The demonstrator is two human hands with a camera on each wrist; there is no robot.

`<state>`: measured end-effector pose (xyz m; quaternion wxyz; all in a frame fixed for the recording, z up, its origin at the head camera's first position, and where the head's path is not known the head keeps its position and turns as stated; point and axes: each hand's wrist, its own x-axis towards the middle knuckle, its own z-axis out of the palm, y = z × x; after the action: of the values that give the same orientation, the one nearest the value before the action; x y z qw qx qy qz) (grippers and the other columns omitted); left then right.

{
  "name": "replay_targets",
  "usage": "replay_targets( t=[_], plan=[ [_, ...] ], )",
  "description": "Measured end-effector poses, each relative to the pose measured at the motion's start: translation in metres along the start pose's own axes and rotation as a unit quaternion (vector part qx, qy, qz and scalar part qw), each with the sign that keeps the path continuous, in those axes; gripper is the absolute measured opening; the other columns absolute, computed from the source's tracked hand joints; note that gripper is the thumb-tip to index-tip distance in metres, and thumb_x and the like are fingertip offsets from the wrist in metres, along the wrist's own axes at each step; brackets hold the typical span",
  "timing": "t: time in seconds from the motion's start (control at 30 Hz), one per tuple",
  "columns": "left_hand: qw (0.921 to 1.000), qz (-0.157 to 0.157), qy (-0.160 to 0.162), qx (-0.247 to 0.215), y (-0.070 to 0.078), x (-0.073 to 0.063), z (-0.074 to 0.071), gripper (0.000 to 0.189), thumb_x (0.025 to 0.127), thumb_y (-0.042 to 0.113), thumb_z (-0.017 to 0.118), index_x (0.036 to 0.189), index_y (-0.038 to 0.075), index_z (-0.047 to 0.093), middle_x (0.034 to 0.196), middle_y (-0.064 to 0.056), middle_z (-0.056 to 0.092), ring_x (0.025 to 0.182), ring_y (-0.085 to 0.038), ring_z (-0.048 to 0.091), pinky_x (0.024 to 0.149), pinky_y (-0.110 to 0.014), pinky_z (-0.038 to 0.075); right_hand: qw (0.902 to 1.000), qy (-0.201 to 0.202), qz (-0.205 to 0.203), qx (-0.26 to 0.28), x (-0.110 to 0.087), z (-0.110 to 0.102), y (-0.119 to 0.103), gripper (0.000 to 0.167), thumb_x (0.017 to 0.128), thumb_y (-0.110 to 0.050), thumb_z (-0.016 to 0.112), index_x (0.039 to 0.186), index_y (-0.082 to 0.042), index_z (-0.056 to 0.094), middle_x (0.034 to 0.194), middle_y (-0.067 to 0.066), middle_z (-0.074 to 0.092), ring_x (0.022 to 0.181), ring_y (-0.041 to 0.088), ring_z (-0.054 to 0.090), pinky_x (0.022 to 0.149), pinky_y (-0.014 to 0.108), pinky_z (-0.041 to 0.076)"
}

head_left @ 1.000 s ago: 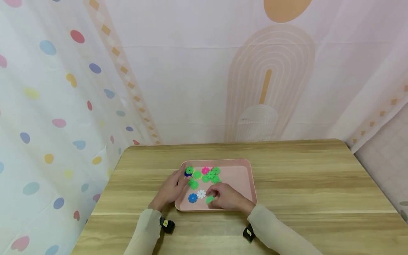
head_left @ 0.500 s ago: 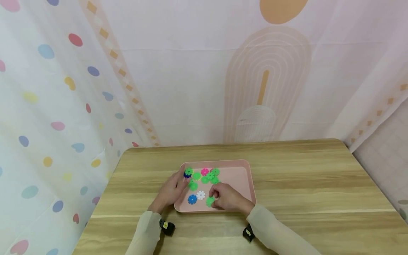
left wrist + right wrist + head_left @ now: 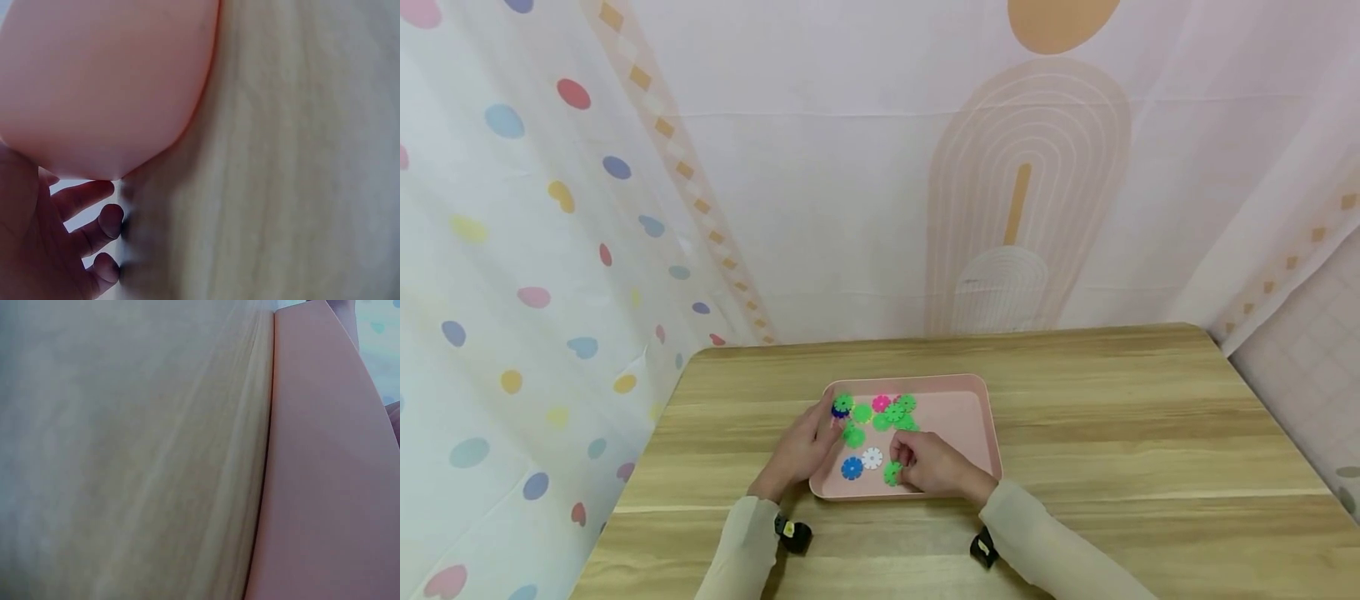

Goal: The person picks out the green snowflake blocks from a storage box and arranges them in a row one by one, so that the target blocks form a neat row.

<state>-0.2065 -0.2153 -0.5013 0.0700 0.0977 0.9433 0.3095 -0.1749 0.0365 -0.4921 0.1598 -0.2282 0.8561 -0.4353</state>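
Note:
A pink tray (image 3: 955, 433) lies on the table, with flower-shaped plastic discs on its left side. My left hand (image 3: 803, 443) holds the tray's left edge. In the left wrist view, the fingers (image 3: 94, 236) of that hand curve by the tray's outer wall. Near the front rim, my right hand (image 3: 934, 463) has curled fingers and pinches a green notched disc (image 3: 891, 473), partly hidden by the thumb. Left of it lie a white disc (image 3: 872, 458) and a blue disc (image 3: 852, 468). The right wrist view shows the tray wall, not the fingertips at work.
Toward the back of the tray sit several green discs (image 3: 894, 413), some overlapping, with a pink disc (image 3: 881, 403) and a dark blue disc (image 3: 840, 412) among them. The wooden table (image 3: 1112, 433) extends around the tray. A patterned curtain (image 3: 850, 208) hangs behind.
The green disc at my right fingertips was more tilted a second ago and now shows its face more fully. My right hand shifted only slightly; my left hand stayed on the tray edge.

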Motion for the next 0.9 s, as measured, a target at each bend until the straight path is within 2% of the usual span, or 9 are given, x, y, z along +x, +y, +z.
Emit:
replay_targets(
  t=[0.33, 0.43, 0.57, 0.67, 0.9],
  plan=[
    [1.0, -0.004, -0.002, 0.008, -0.001, 0.001, -0.001, 0.07, 0.104, 0.044, 0.046, 0.16, 0.02, 0.014, 0.162, -0.013, 0.028, 0.147, -0.04, 0.027, 0.118, -0.057, 0.021, 0.9984, 0.035, 0.002, 0.045, -0.006, -0.017, 0.001, 0.02, 0.086, 0.006, 0.055, 0.091, -0.011, 0.064, 0.079, -0.003, 0.06, 0.074, 0.011, 0.056, 0.068, 0.022, 0.047],
    [1.0, -0.007, -0.001, 0.006, -0.001, -0.001, -0.002, 0.07, 0.103, 0.043, 0.047, 0.16, 0.02, 0.014, 0.161, -0.014, 0.029, 0.147, -0.04, 0.027, 0.118, -0.057, 0.021, 0.9964, 0.048, -0.01, 0.069, -0.011, -0.027, 0.0, 0.019, 0.087, 0.008, 0.054, 0.093, -0.007, 0.064, 0.081, 0.0, 0.062, 0.075, 0.011, 0.059, 0.068, 0.022, 0.048],
    [1.0, -0.006, 0.004, 0.005, -0.002, -0.001, -0.002, 0.07, 0.103, 0.042, 0.049, 0.16, 0.019, 0.016, 0.161, -0.015, 0.03, 0.146, -0.04, 0.028, 0.118, -0.057, 0.021, 0.9908, 0.077, -0.036, 0.105, -0.017, -0.044, 0.002, 0.016, 0.085, 0.013, 0.055, 0.096, 0.005, 0.063, 0.081, 0.006, 0.063, 0.076, 0.01, 0.061, 0.066, 0.02, 0.048],
    [1.0, -0.003, 0.005, 0.007, -0.003, -0.001, -0.001, 0.07, 0.103, 0.041, 0.049, 0.16, 0.018, 0.016, 0.16, -0.015, 0.03, 0.146, -0.041, 0.028, 0.118, -0.057, 0.021, 0.9875, 0.105, -0.043, 0.109, -0.024, -0.061, 0.006, 0.015, 0.085, 0.013, 0.055, 0.097, 0.007, 0.062, 0.084, 0.009, 0.063, 0.075, 0.011, 0.059, 0.064, 0.019, 0.048],
    [0.9999, -0.008, 0.008, 0.004, -0.004, -0.002, -0.001, 0.07, 0.103, 0.039, 0.05, 0.16, 0.018, 0.017, 0.161, -0.015, 0.03, 0.146, -0.041, 0.028, 0.118, -0.057, 0.021, 0.9797, 0.171, -0.008, 0.104, -0.043, -0.096, 0.022, 0.011, 0.089, 0.004, 0.066, 0.099, 0.004, 0.063, 0.087, 0.013, 0.065, 0.075, 0.017, 0.062, 0.066, 0.029, 0.056]
  ],
)
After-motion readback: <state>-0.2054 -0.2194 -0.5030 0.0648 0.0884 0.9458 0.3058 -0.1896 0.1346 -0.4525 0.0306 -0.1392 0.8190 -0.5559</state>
